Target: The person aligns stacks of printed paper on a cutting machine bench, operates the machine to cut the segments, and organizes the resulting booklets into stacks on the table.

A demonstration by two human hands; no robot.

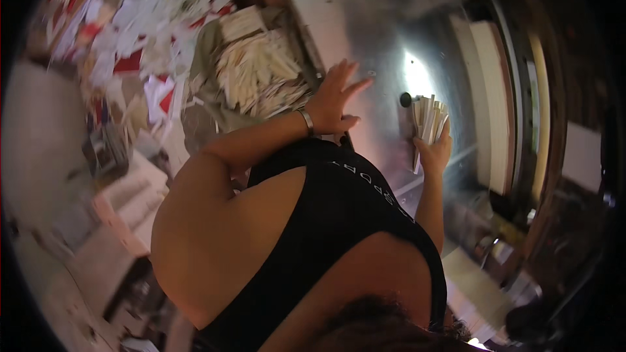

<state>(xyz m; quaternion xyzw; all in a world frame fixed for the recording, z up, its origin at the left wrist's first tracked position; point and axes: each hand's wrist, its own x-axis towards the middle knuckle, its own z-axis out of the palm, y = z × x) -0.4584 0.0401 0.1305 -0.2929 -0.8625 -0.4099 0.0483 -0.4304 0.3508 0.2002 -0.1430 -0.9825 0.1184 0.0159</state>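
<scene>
My right hand (435, 155) is closed round a bundle of narrow cream strips (428, 117), which look like paper offcuts. The bundle stands up out of the fingers, over a shiny metal table (375, 42). Over the table's left edge, my left hand (334, 101) has its fingers spread and nothing in it. A metal band circles that wrist. Just beyond the left forearm, an open sack (202, 58) is heaped with similar pale strips (261, 68).
Paper scraps (140, 19) in white and red cover the floor at the far left. A long pale block, perhaps stacked paper (486, 104), lies along the table's right side. A dark round knob or hole (405, 100) shows in the tabletop. Pale stacks (134, 199) stand at the left.
</scene>
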